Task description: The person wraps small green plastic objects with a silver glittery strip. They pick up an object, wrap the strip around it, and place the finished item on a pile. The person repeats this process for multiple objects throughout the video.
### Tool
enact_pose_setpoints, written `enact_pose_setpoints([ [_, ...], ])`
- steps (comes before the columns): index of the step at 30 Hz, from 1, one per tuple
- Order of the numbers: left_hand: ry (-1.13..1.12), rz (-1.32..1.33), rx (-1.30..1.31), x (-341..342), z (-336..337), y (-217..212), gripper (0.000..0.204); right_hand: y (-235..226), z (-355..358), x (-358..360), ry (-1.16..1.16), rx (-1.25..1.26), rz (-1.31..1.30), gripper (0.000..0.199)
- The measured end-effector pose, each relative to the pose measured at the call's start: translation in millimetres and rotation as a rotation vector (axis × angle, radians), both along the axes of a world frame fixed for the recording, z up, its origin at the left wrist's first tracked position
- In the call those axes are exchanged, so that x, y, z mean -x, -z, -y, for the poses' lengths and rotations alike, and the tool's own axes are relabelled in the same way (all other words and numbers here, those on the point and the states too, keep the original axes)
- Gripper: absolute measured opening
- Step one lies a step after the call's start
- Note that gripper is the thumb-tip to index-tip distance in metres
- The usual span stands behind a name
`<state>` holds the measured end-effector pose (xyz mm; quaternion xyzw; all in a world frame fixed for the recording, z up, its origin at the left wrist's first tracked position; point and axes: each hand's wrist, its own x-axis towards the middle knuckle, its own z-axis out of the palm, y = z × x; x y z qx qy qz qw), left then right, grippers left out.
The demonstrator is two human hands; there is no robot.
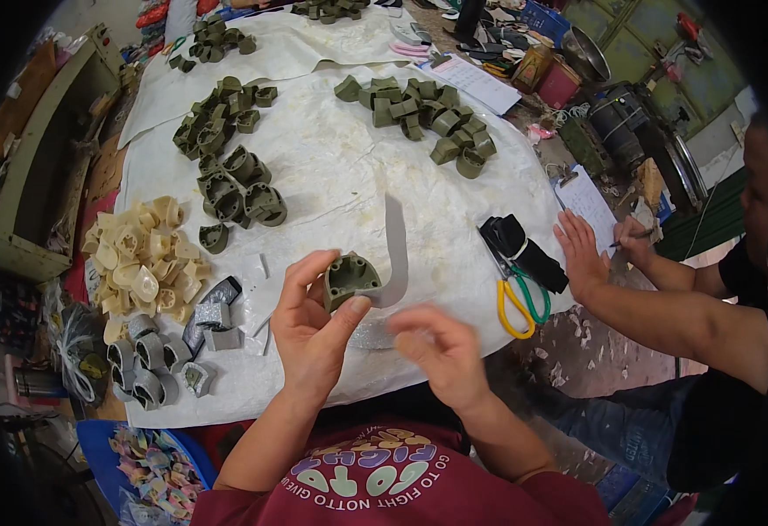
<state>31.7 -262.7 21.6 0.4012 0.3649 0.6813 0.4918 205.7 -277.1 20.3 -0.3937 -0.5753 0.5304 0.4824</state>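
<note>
My left hand [307, 320] grips a hollow dark-green shoe heel block [355, 273], its open side with inner ribs facing up. A grey strip [396, 237] runs along the block's right side and curves away upward, its far end free. Just right of the block, my right hand [441, 351] hovers over the table edge, its fingers smeared by motion. Whether it holds anything is hidden by the blur. Under the two hands a glittery silver sheet [373, 335] partly shows on the white cloth [331, 175].
Several green blocks [242, 191] lie in clusters across the cloth. Cream blocks [143, 254] and silver-covered blocks [149, 355] sit at left. Scissors [515, 307] and a black bundle [524, 250] lie at right, near a co-worker's hand [582, 254]. A blue bin [103, 451] stands below left.
</note>
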Motion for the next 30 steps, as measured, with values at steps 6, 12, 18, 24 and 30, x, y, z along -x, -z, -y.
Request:
enact_pose_setpoints([
  [6,-0.057,-0.148,-0.087,-10.6,7.1,2.9,0.052,3.3,-12.5,24.3,-0.118,0.403,-0.809,0.043],
  [12,-0.026,-0.220,-0.081,-11.3,18.6,1.0,0.053,10.7,-22.0,18.7,-0.069,0.396,-0.845,0.015],
  [18,0.016,-0.330,-0.148,-13.3,20.4,-2.8,0.055,18.9,-26.4,11.0,-0.134,0.396,-0.843,0.014],
  [24,0.135,-0.389,-0.202,-4.8,14.6,4.9,0.057,19.0,-28.4,11.3,-0.184,0.414,-0.877,0.014],
  [30,0.211,-0.334,0.023,-6.4,-1.6,5.0,0.067,8.6,-21.0,17.0,0.129,0.428,-0.832,0.019],
])
